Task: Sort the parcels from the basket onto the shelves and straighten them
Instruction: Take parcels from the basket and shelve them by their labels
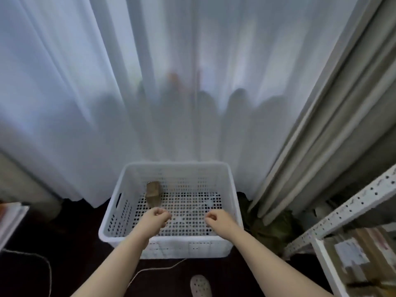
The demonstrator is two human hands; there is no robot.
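Note:
A white perforated basket [232, 202] stands on the dark floor in front of me. One small brown parcel [153, 192] sits upright at its back left. My left hand [158, 217] and my right hand [216, 219] both reach into the basket above its bottom, fingers curled inward. Faint pale, see-through patches [209, 203] show between and beyond the hands. The blur hides whether this is a clear bag and whether the fingers pinch it. The brown parcel stands just beyond my left hand, apart from it.
A white metal shelf rack [347, 213] runs along the right, with brown cardboard parcels [364, 256] on its lower shelf. White curtains hang behind the basket. A thin cable [150, 270] lies on the floor near my slippered foot [200, 286]. Something green [274, 228] lies right of the basket.

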